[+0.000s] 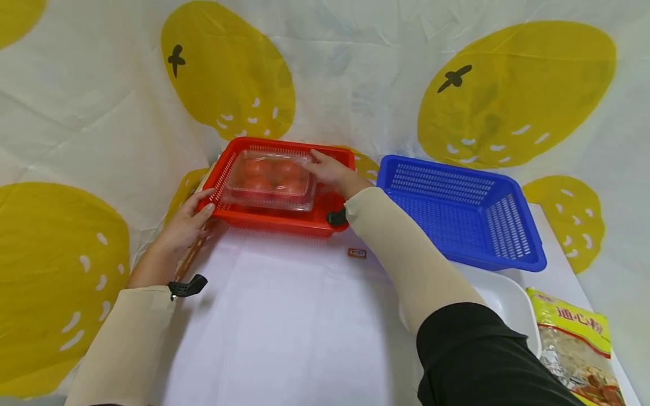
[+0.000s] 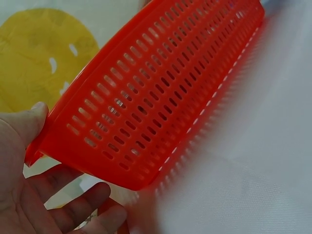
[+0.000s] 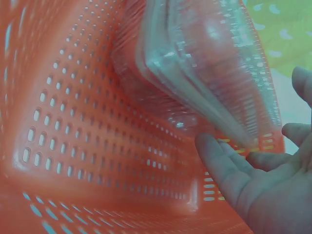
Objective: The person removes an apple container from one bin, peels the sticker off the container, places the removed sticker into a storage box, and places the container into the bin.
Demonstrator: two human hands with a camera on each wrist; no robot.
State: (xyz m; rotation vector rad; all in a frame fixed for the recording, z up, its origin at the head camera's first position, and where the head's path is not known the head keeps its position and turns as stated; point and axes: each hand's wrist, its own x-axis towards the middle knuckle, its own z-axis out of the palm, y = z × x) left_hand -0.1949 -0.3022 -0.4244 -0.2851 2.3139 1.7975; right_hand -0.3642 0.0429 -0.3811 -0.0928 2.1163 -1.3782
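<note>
A clear plastic box (image 1: 267,198) of round red tomatoes (image 1: 288,169) lies inside a red slotted basket (image 1: 284,225) at the back left. With the thumb over the rim and fingers beneath, my left hand (image 1: 180,230) grips the basket's left corner, also visible in the left wrist view. My right hand (image 1: 331,171) is over the basket at the box's right end. In the right wrist view its fingers (image 3: 219,161) are relaxed close to the corner of the clear box (image 3: 180,73); whether they touch it I cannot tell.
To the right stands a blue basket (image 1: 459,259), with a white dish (image 1: 500,293) in front, partly behind my right sleeve. A yellow food packet (image 1: 579,344) lies at the right edge. A small brown-red wrapper (image 1: 357,253) lies on the white table (image 1: 289,327).
</note>
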